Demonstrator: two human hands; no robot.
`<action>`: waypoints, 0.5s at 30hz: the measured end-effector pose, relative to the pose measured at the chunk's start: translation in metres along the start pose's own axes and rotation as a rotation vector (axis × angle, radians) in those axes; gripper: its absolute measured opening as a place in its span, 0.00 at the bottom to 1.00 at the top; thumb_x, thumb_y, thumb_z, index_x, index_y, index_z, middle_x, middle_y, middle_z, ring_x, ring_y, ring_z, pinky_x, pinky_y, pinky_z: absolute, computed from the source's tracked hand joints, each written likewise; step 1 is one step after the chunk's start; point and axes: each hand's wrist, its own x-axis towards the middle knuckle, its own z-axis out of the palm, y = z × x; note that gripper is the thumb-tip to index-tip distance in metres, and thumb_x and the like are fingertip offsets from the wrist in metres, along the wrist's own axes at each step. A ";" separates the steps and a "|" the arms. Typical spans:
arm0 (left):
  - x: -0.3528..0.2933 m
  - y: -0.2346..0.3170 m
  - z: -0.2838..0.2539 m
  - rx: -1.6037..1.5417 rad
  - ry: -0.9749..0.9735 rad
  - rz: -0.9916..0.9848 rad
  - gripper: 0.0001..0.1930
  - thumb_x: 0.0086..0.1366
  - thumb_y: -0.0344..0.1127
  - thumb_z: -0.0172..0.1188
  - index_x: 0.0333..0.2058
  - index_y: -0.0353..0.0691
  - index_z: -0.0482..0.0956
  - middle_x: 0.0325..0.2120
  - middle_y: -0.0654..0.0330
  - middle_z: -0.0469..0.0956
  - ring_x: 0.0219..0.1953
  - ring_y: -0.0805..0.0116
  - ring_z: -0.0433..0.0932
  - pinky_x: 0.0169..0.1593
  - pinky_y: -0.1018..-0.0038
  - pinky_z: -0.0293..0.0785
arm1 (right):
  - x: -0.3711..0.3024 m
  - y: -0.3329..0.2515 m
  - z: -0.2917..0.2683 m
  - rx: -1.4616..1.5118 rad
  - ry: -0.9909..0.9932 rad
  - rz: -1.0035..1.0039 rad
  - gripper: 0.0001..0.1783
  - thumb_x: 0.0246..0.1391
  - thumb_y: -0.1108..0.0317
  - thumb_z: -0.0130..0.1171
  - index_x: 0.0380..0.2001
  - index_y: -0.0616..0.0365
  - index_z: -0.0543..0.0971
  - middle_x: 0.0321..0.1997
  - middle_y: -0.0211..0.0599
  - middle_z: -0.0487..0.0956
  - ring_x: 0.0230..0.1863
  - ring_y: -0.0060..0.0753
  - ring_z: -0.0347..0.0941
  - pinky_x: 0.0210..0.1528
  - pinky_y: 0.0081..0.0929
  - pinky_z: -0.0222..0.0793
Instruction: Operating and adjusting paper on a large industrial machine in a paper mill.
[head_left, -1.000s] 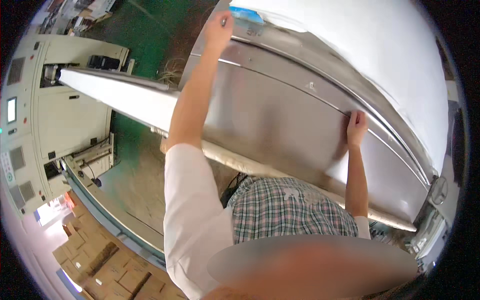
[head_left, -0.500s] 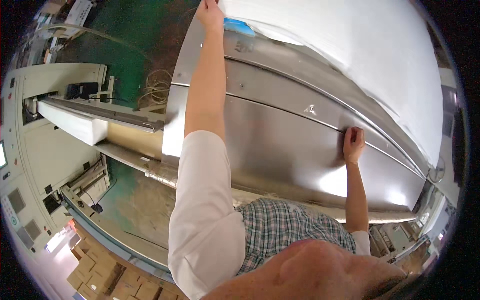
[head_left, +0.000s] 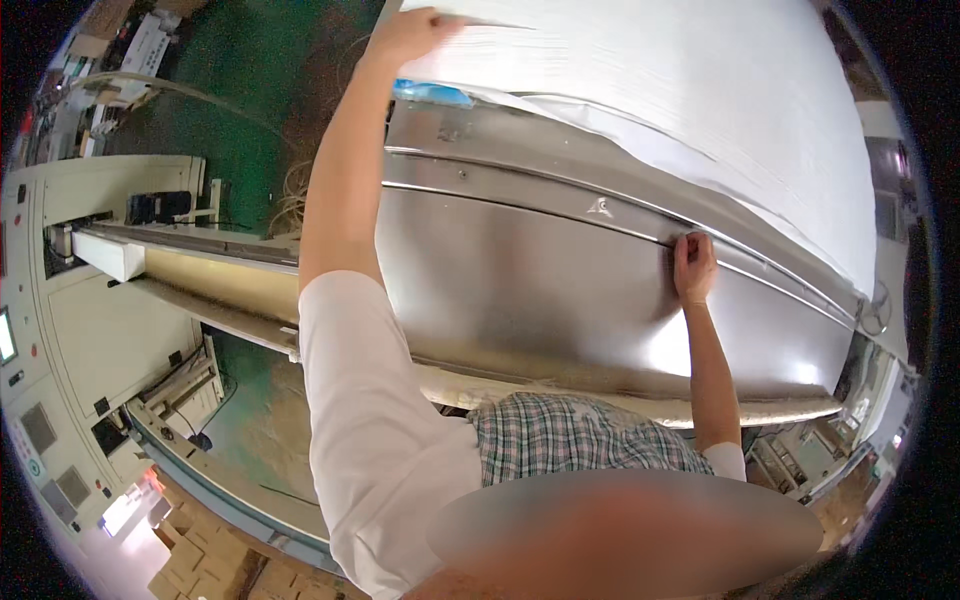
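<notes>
A large pile of thin white sheets [head_left: 640,60], perhaps paper or tissue, lies over the far side of a bare steel machine cover [head_left: 520,260]. My left hand [head_left: 410,36] reaches out to its left end, with fingertips pinched at the white layers; a crease runs right from them. A small blue piece [head_left: 432,93] shows under the pile's edge, below that hand. My right hand [head_left: 695,268] is closed, its curled knuckles resting against the cover near a long seam. I see nothing in its fingers.
To the left, a channel [head_left: 215,285] leads to a pale machine cabinet [head_left: 110,300], with a white block [head_left: 112,255] in it. Cardboard boxes [head_left: 205,545] stand at the lower left. Coiled hose [head_left: 292,200] lies beside the cover's left end.
My left hand has moved from beside the blue piece onto the white layers beyond it. The white block has slid left toward the cabinet. My right hand stays by the seam.
</notes>
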 end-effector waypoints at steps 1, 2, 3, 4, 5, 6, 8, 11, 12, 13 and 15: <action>0.001 0.037 0.000 0.090 -0.105 0.029 0.32 0.53 0.64 0.46 0.42 0.41 0.74 0.38 0.52 0.75 0.43 0.57 0.72 0.46 0.68 0.66 | 0.001 -0.002 -0.001 0.012 -0.040 0.070 0.07 0.47 0.63 0.54 0.26 0.55 0.73 0.25 0.39 0.74 0.24 0.38 0.71 0.29 0.31 0.66; 0.005 0.053 0.008 0.043 -0.192 0.049 0.36 0.50 0.71 0.41 0.43 0.47 0.75 0.42 0.54 0.74 0.48 0.56 0.69 0.51 0.66 0.63 | 0.002 -0.008 0.001 0.036 -0.084 0.127 0.08 0.47 0.63 0.54 0.26 0.55 0.73 0.25 0.39 0.74 0.25 0.38 0.71 0.30 0.31 0.66; 0.009 0.086 0.013 0.123 -0.291 0.094 0.40 0.45 0.73 0.45 0.44 0.45 0.73 0.44 0.53 0.71 0.49 0.55 0.68 0.52 0.68 0.62 | 0.002 -0.008 0.000 0.024 -0.067 0.100 0.09 0.48 0.62 0.54 0.26 0.56 0.72 0.21 0.36 0.72 0.22 0.30 0.68 0.27 0.27 0.64; 0.010 0.111 0.028 0.085 -0.282 0.149 0.42 0.41 0.74 0.47 0.46 0.45 0.71 0.45 0.53 0.71 0.49 0.55 0.67 0.53 0.63 0.60 | 0.005 -0.008 -0.005 0.010 -0.052 0.103 0.09 0.48 0.62 0.54 0.26 0.56 0.72 0.21 0.36 0.72 0.22 0.30 0.68 0.27 0.27 0.64; 0.008 0.120 0.038 0.062 -0.266 0.184 0.45 0.38 0.74 0.50 0.49 0.46 0.69 0.46 0.53 0.70 0.50 0.54 0.67 0.54 0.59 0.58 | 0.009 -0.016 -0.005 0.072 -0.128 0.100 0.09 0.48 0.62 0.53 0.28 0.57 0.73 0.23 0.38 0.74 0.24 0.33 0.70 0.28 0.28 0.65; 0.009 0.131 0.050 0.060 -0.257 0.192 0.45 0.38 0.74 0.50 0.49 0.46 0.69 0.46 0.53 0.70 0.50 0.54 0.67 0.54 0.59 0.58 | 0.013 -0.018 -0.008 0.122 -0.202 0.106 0.10 0.49 0.63 0.52 0.29 0.59 0.73 0.24 0.40 0.75 0.25 0.37 0.72 0.29 0.29 0.66; 0.007 0.148 0.070 0.220 -0.219 0.379 0.49 0.33 0.71 0.58 0.52 0.46 0.63 0.47 0.53 0.69 0.50 0.54 0.67 0.54 0.47 0.54 | 0.029 -0.022 -0.012 0.225 -0.257 0.115 0.11 0.50 0.63 0.52 0.30 0.61 0.73 0.25 0.41 0.75 0.26 0.35 0.72 0.30 0.29 0.66; 0.000 0.150 0.076 0.404 -0.216 0.346 0.50 0.29 0.65 0.63 0.53 0.48 0.62 0.49 0.56 0.68 0.51 0.54 0.66 0.50 0.38 0.51 | 0.069 -0.053 -0.015 0.313 -0.291 -0.039 0.08 0.51 0.68 0.51 0.32 0.61 0.74 0.27 0.37 0.75 0.28 0.29 0.71 0.33 0.22 0.66; -0.007 0.151 0.071 0.418 -0.217 0.348 0.50 0.29 0.65 0.63 0.53 0.48 0.62 0.49 0.56 0.68 0.51 0.54 0.66 0.50 0.38 0.51 | 0.085 -0.087 -0.016 0.302 -0.247 -0.154 0.08 0.51 0.69 0.51 0.34 0.60 0.74 0.29 0.38 0.75 0.30 0.29 0.71 0.35 0.21 0.66; -0.015 0.165 0.067 0.415 -0.218 0.316 0.48 0.30 0.64 0.64 0.53 0.49 0.62 0.49 0.57 0.67 0.52 0.55 0.65 0.50 0.38 0.52 | 0.100 -0.105 -0.014 0.342 -0.198 -0.282 0.10 0.52 0.68 0.50 0.37 0.59 0.74 0.33 0.40 0.75 0.33 0.32 0.72 0.37 0.23 0.66; -0.036 0.171 0.053 0.414 -0.223 0.230 0.44 0.33 0.61 0.65 0.52 0.53 0.63 0.52 0.60 0.64 0.54 0.59 0.62 0.50 0.38 0.51 | 0.126 -0.148 0.001 0.314 -0.191 -0.520 0.16 0.52 0.67 0.48 0.45 0.57 0.71 0.42 0.44 0.73 0.43 0.41 0.69 0.46 0.30 0.64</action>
